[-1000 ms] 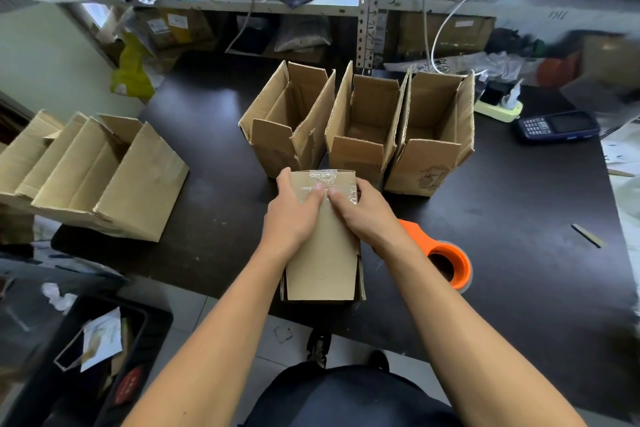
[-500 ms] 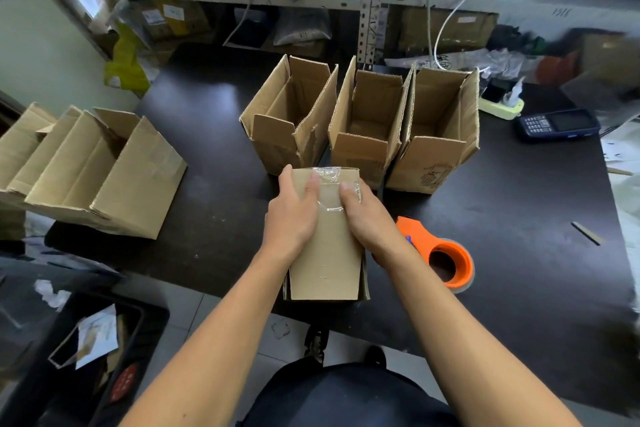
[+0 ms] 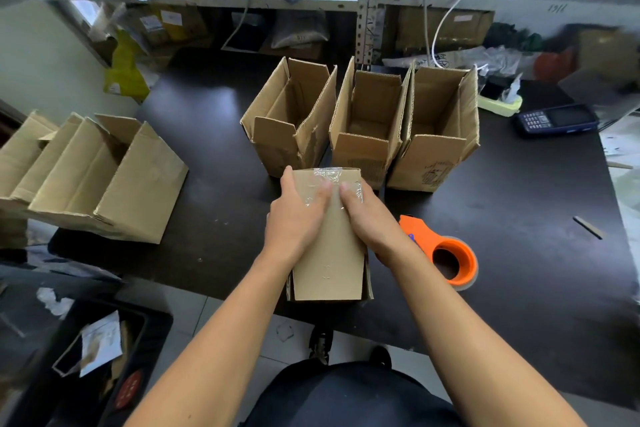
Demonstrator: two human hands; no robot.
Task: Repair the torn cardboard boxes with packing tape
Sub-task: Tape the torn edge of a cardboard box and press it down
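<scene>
A black table [image 3: 519, 253] fills most of the view, with metal shelving [image 3: 367, 0] behind it. At the left edge lie two large cardboard boxes on their sides [image 3: 104, 180], open flaps toward the shelving. Near the middle, three open cardboard boxes [image 3: 370, 125] stand upright in a row, side walls touching or nearly so.

Just in front of that row, at the table's near edge, sits the small cardboard box [image 3: 329, 253] being mended, its closed face up. A strip of clear packing tape [image 3: 329, 180] runs across the far end of that face, wrinkled and glossy.

The left hand [image 3: 294, 218] lies on the left half of the box, fingers straight and flat on the tape, thumb along the left edge. The right hand [image 3: 367, 218] mirrors it on the right half, fingers extended and pressing the tape, fingertips nearly meeting the left ones at the middle. Neither hand curls around anything; the box lies under both palms.

Just right of the right wrist, an orange tape dispenser [image 3: 446, 256] rests on the table. Farther back right lies a dark blue handheld device with a keypad [image 3: 557, 120].
</scene>
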